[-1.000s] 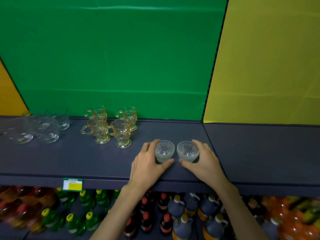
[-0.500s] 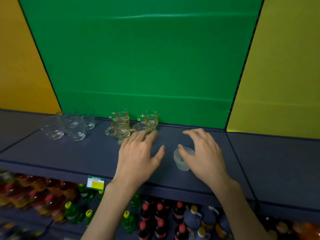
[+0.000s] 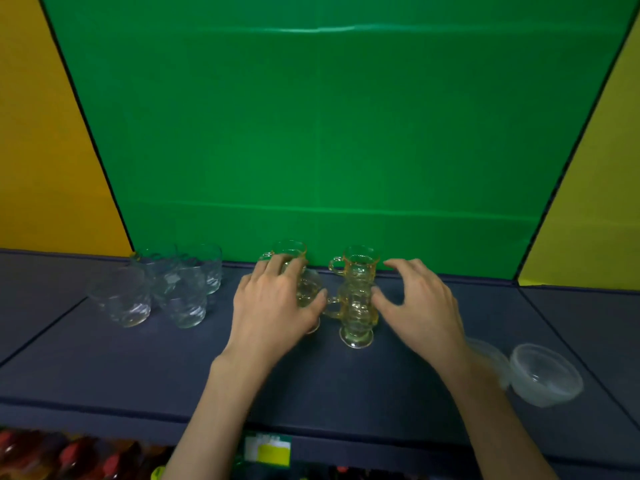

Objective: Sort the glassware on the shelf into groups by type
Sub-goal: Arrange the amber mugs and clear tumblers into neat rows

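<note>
Four amber footed mugs stand mid-shelf in two rows. My left hand is wrapped over the front-left amber mug, fingers across its top and thumb on its right side, hiding most of it. My right hand is open with fingers spread; its thumb touches the front-right amber mug. Behind stand the back-left mug and the back-right mug. Several clear tumblers cluster at the left. Two small ribbed clear bowls sit at the right, one in full view and one partly behind my right forearm.
The dark shelf runs along a green and yellow back wall. A price tag is clipped to the front edge. Blurred bottles fill the shelf below.
Both hands left the two ribbed bowls and moved left to the amber mugs. The view swung left, so the bowls now sit at the right.
</note>
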Demonstrator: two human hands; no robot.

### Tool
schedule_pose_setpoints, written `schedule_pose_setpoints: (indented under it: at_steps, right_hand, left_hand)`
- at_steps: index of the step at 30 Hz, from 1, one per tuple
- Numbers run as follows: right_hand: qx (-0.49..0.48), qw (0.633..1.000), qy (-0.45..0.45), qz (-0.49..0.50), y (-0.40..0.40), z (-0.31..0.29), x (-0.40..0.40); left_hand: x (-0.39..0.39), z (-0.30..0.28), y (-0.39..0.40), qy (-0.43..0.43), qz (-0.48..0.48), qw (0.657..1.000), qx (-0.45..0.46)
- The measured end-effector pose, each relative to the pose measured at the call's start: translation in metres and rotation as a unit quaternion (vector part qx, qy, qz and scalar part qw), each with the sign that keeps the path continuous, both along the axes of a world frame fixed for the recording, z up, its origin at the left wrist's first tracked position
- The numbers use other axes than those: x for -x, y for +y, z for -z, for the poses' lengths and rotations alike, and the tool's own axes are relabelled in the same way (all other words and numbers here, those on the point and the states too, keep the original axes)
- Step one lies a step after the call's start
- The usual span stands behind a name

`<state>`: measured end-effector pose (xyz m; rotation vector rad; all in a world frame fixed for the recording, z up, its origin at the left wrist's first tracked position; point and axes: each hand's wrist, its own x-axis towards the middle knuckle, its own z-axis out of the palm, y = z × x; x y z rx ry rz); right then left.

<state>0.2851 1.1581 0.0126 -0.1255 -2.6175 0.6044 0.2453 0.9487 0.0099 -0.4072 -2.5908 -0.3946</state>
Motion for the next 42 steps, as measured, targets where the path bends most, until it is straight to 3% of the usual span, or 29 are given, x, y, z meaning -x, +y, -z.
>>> schedule_pose_setpoints:
  at_steps: [5, 9, 16, 27, 42]
  right_hand:
    - [0.071, 0.995, -0.058, 0.041, -0.021, 0.017, 0.014]
    - [0.116, 0.988, -0.089, 0.044, -0.033, 0.031, 0.015]
    - [0.154, 0.985, -0.048, 0.064, -0.040, 0.042, 0.012]
    - [0.146, 0.988, -0.046, 0.030, -0.052, 0.048, -0.007]
    - [0.123, 0.991, -0.051, 0.026, -0.059, 0.051, -0.018]
  left_hand:
    - [0.032, 0.016, -0.021, -0.107, 0.046, 0.993, -0.003]
    - [0.046, 0.029, -0.024, -0.152, 0.079, 0.982, -0.083]
    - [0.053, 0.043, -0.021, -0.174, 0.101, 0.952, -0.232]
    - [0.017, 0.053, -0.055, -0.190, 0.096, 0.939, -0.270]
    - [0.000, 0.049, -0.064, -0.183, 0.076, 0.948, -0.250]
